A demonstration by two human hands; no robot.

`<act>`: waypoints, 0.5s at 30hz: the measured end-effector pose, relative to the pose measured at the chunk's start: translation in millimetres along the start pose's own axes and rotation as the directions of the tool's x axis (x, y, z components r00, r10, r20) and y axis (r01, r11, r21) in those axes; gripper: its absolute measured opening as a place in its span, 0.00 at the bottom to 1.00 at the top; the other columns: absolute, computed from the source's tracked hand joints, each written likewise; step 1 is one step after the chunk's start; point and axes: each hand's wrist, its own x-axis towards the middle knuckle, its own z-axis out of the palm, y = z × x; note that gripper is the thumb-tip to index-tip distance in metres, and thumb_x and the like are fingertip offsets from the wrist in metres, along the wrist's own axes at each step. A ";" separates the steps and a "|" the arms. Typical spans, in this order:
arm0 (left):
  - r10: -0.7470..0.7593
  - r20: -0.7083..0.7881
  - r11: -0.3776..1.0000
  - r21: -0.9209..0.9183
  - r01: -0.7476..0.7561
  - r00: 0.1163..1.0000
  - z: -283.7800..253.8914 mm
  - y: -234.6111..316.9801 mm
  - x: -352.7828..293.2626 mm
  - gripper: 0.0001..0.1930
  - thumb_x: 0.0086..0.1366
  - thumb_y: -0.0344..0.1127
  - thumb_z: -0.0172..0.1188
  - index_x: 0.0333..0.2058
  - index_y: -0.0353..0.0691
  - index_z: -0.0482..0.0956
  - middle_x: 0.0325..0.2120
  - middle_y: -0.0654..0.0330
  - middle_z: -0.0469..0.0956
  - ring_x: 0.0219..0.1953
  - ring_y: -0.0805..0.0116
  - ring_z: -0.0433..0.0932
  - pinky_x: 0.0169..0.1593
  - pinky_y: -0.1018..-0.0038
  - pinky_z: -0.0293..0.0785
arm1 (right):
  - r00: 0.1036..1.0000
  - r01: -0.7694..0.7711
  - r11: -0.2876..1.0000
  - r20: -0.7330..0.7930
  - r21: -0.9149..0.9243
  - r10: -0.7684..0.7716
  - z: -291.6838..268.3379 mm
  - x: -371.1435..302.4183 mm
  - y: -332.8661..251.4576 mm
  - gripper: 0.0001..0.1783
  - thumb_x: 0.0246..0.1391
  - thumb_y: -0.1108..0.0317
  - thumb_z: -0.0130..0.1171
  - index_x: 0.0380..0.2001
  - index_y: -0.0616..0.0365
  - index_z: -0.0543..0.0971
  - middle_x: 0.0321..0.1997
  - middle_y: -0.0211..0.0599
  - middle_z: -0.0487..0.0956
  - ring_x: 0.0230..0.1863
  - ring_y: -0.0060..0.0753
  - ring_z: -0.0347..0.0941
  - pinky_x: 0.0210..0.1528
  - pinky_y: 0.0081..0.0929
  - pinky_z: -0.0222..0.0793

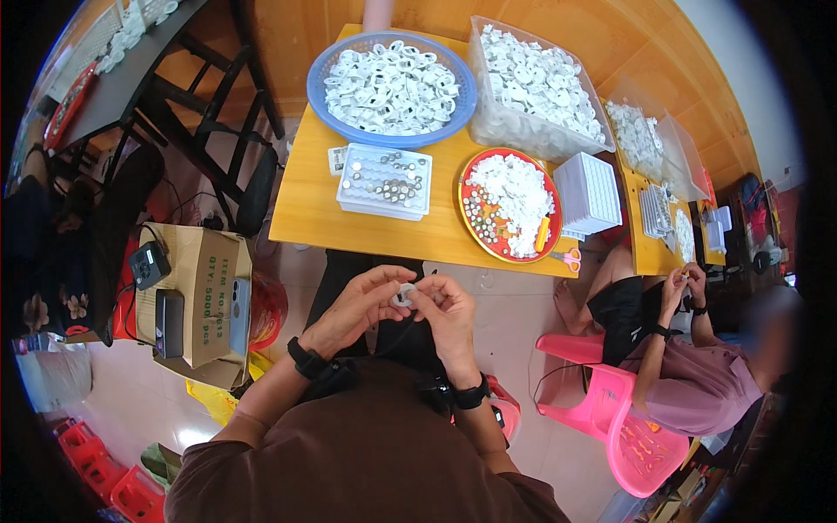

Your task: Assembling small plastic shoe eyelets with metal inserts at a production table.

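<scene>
Over my lap, just short of the table's front edge, my left hand (pixel 368 301) and my right hand (pixel 443 315) meet at a small white round plastic part (pixel 404 296). Fingertips of both hands pinch it from either side. Beyond them on the table stands a white tray (pixel 384 181) with small round metal-and-white pieces in its upper right part. To its right, a red round tray (pixel 465 215) carries a heap of small white parts, some round metallic pieces and an orange-yellow tool (pixel 542 234).
A blue basket (pixel 316 103) and a clear bin (pixel 523 132), both full of white parts, stand at the back of the yellow table (pixel 305 205). Stacked white trays (pixel 589 193) and scissors (pixel 571 260) lie right. A cardboard box (pixel 209 292) is left; a co-worker (pixel 697 375) sits right.
</scene>
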 end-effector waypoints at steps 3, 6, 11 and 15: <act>0.104 -0.016 0.994 0.048 -0.103 0.994 7.7 2.9 -1.7 0.16 0.63 0.31 0.54 0.49 0.36 0.69 0.36 0.62 0.74 0.35 0.75 0.75 0.42 0.79 0.74 | 0.998 -0.016 0.990 -0.055 0.139 0.024 -3.7 3.4 -1.9 0.05 0.50 0.76 0.58 0.32 0.60 0.75 0.28 0.30 0.78 0.27 0.15 0.73 0.24 0.10 0.64; 0.115 0.000 0.992 0.056 -0.115 0.993 4.6 3.4 -2.1 0.18 0.61 0.28 0.55 0.50 0.35 0.69 0.39 0.61 0.74 0.36 0.75 0.75 0.42 0.79 0.74 | 0.998 -0.051 0.970 -0.022 0.238 0.057 -3.4 4.1 -3.7 0.05 0.50 0.75 0.59 0.32 0.60 0.75 0.28 0.30 0.78 0.26 0.16 0.73 0.22 0.10 0.63; 0.128 -0.018 0.991 0.050 -0.127 0.992 -8.2 -2.6 -4.1 0.17 0.59 0.29 0.57 0.48 0.36 0.71 0.40 0.58 0.75 0.36 0.73 0.76 0.40 0.79 0.75 | 0.996 -0.090 0.966 0.024 0.242 0.087 2.8 3.2 1.0 0.04 0.51 0.74 0.59 0.32 0.60 0.75 0.27 0.29 0.78 0.25 0.15 0.72 0.21 0.10 0.62; 0.144 -0.019 0.990 0.014 -0.144 0.989 -14.6 -6.0 -9.2 0.15 0.61 0.28 0.55 0.48 0.36 0.72 0.38 0.60 0.75 0.37 0.75 0.75 0.41 0.80 0.74 | 0.996 -0.083 0.982 0.024 0.169 0.080 3.9 5.9 -0.3 0.06 0.52 0.72 0.58 0.33 0.60 0.75 0.26 0.27 0.76 0.24 0.14 0.71 0.22 0.10 0.62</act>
